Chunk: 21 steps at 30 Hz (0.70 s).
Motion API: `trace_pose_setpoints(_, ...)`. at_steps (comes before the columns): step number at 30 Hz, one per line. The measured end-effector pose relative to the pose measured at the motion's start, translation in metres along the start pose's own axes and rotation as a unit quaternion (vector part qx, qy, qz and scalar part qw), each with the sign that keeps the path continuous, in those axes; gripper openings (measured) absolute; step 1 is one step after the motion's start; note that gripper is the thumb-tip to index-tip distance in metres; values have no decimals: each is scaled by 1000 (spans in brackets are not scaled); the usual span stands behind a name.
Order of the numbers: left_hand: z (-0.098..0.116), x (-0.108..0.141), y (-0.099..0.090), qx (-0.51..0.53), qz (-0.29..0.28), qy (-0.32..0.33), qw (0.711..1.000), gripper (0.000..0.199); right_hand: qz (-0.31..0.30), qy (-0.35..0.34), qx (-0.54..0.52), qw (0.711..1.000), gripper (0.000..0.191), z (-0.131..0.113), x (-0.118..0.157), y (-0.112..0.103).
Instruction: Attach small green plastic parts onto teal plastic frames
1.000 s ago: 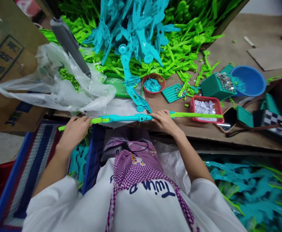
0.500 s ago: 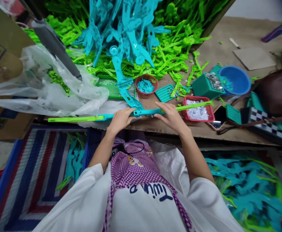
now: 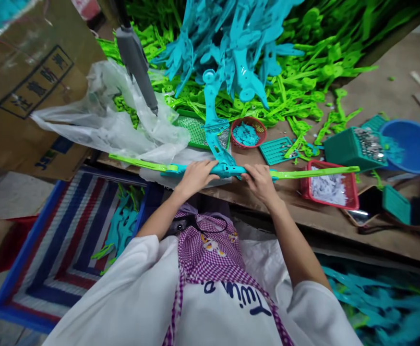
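Observation:
A long blue plastic piece (image 3: 227, 169) with a thin green arm at each end lies crosswise along the bench's front edge. My left hand (image 3: 197, 179) is closed over its blue part, left of the middle. On the other side of the joint, my right hand (image 3: 262, 182) has its fingers wrapped round the bar. Between my hands, a jointed blue part (image 3: 215, 120) rises from the middle and leans towards the blue heap; I cannot tell whether it is joined to the bar. The right green arm passes over a red basket (image 3: 354, 192) of white bits.
A heap of blue parts (image 3: 246, 53) lies on green ones (image 3: 296, 81). A grey electric screwdriver (image 3: 138, 67) hangs over a plastic bag (image 3: 105, 115). Nearby are a green tray (image 3: 191, 127), a round red basket (image 3: 263, 129) with blue bits and a blue bowl (image 3: 411, 149).
My view has turned left, so the bench things appear further right. The fingers of my right hand were spread along the bar and have now closed round it. My left hand keeps its grip.

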<state>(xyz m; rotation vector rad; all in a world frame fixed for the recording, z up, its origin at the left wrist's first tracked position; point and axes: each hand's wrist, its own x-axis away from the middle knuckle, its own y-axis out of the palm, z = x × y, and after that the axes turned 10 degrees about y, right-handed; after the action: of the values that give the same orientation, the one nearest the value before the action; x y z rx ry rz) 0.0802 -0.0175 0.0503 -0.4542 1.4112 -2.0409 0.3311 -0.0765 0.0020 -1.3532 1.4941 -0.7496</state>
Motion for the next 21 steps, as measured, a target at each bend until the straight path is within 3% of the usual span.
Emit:
trace_pose_setpoints(3, 0, 20, -8, -56, -27, -15, 998, 40, -17, -4, 15, 1000, 46, -17, 3, -10)
trace_pose_setpoints(6, 0, 29, -25, -31, -57, -30, 997, 44, 27, -1, 40, 999, 40, -26, 5, -26)
trace_pose_setpoints(9, -9, 27, -43, 84, -127, -62, 986, 48, 132, 54, 75, 987, 37, -17, 15, -45)
trace_pose_setpoints(11, -19, 22, -52, 210, -198, -97, 953, 51, 183, 89, 83, 976, 38, -5, 28, -55)
trace_pose_setpoints(13, -29, 18, -59, 321, -249, -153, 901, 56, 178, 85, 80, 977, 37, 6, 41, -61)
trace_pose_setpoints(15, -36, 15, -63, 377, -251, -197, 870, 59, 133, 58, 80, 986, 36, 13, 50, -64)
trace_pose_setpoints(18, -36, 11, -69, 371, -228, -191, 880, 60, 111, 53, 93, 988, 38, 15, 51, -64)
trace_pose_setpoints(21, -29, 4, -74, 320, -262, -200, 888, 57, 120, 54, 99, 986, 38, 14, 43, -67)
